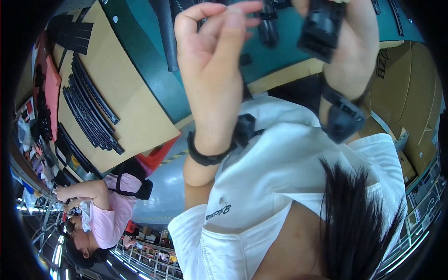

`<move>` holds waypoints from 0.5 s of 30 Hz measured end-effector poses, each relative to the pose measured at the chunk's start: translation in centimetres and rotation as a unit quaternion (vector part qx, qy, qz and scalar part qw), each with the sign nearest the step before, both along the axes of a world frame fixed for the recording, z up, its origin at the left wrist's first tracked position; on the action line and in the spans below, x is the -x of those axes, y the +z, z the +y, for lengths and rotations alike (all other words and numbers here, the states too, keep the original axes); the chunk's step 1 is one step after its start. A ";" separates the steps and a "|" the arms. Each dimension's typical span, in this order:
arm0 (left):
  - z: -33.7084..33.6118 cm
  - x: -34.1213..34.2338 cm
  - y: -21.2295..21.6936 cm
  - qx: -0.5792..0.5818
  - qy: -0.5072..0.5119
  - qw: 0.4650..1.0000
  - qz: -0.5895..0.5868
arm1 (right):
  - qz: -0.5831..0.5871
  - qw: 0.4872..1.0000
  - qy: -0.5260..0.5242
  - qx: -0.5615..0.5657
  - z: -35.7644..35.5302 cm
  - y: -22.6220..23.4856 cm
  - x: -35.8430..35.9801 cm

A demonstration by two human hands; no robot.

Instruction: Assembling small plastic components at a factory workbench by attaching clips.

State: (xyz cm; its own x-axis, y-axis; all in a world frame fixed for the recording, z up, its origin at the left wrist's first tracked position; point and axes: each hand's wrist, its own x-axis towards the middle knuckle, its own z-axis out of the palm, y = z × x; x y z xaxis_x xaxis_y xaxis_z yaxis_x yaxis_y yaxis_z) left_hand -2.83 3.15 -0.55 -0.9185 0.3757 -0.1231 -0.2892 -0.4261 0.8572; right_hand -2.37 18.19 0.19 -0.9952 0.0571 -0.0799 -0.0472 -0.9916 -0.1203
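Left grip (212, 56): my fingers loosely curled, half open, holding nothing, raised over the green tabletop (154, 70).
Right grip (345, 42): closed round a black plastic part (322, 30).
Cardboard sheet (126, 102): tan, flat on the tabletop, bearing curved black strips (91, 112).
Brown cartons (410, 93): stacked at right.

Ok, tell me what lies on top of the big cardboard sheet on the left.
On the cardboard sheet lie long curved black strips in a stack. What is under the strips cannot be seen.
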 end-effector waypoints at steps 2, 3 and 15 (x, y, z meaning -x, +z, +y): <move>-1.4 -0.4 -1.5 0.154 0.000 0.985 0.078 | 0.010 1.000 0.017 -0.010 1.4 -0.1 -0.7; -2.2 -0.6 -2.4 0.303 -0.002 0.941 0.153 | 0.010 1.000 0.020 -0.008 1.5 -0.2 -0.8; -4.0 0.5 -4.9 0.495 -0.101 0.639 0.581 | -0.065 0.991 -0.077 -0.092 0.3 -0.8 -1.8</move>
